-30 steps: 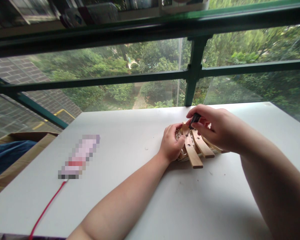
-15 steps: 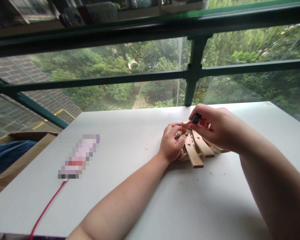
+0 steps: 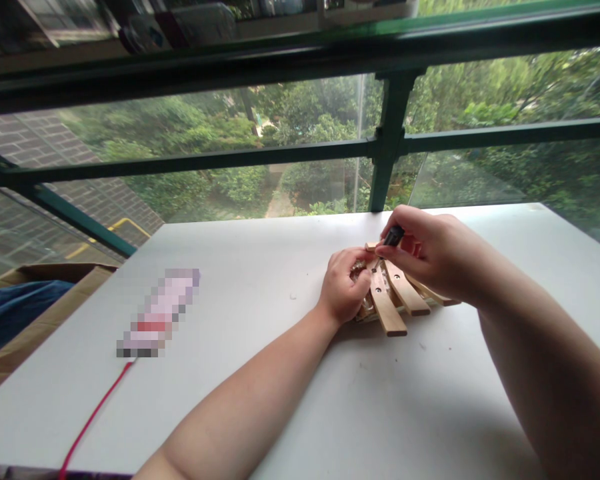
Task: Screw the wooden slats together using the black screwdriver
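My right hand (image 3: 425, 250) pinches the black handle of a small screwdriver (image 3: 393, 236). Its thin shaft slants down to a screw near the upper end of a light wooden slat (image 3: 391, 317). That slat belongs to a low wooden piece on the table, with a second slat (image 3: 414, 303) and another one fanned out to the right, partly under my right hand. Dark screws show on the slats. With fingers curled over its left side, my left hand (image 3: 344, 283) grips the wooden piece. Something shiny and beaded shows under those fingers, mostly hidden.
The white table (image 3: 220, 407) carries a blurred-out, phone-like object (image 3: 165, 310) at left, with a red cable (image 3: 95, 413) running off the near edge. A cardboard box (image 3: 93, 280) with blue cloth stands beyond the left edge. Green-framed windows (image 3: 387, 140) border the far side.
The fingers of my right hand and the screwdriver handle have shifted very slightly. My left hand and the wooden piece stay practically in place.
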### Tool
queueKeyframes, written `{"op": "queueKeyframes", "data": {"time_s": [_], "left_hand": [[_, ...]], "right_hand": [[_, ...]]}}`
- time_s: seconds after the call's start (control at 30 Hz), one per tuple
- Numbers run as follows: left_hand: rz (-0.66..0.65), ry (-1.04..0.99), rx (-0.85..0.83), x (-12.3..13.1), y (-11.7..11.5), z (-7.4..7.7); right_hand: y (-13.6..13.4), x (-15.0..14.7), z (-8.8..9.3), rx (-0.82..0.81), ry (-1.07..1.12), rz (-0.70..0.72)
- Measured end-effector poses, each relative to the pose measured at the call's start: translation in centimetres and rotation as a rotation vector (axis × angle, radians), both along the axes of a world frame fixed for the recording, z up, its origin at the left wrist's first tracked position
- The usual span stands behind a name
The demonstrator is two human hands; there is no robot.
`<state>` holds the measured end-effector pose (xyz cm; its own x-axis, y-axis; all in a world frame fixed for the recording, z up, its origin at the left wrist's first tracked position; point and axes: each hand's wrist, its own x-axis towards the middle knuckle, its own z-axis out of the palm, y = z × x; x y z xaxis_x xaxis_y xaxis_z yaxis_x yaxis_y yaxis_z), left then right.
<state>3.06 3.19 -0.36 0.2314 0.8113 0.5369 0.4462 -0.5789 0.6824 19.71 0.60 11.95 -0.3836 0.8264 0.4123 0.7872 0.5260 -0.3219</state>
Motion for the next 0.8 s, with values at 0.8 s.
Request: {"op": "queueKeyframes", "data": {"time_s": [0.8], "left_hand": [[-0.005,-0.004,0.006,0.0,0.03,-0.02]], "right_hand": [[0.13,0.0,-0.12,0.023,0.002,-0.053]]}}
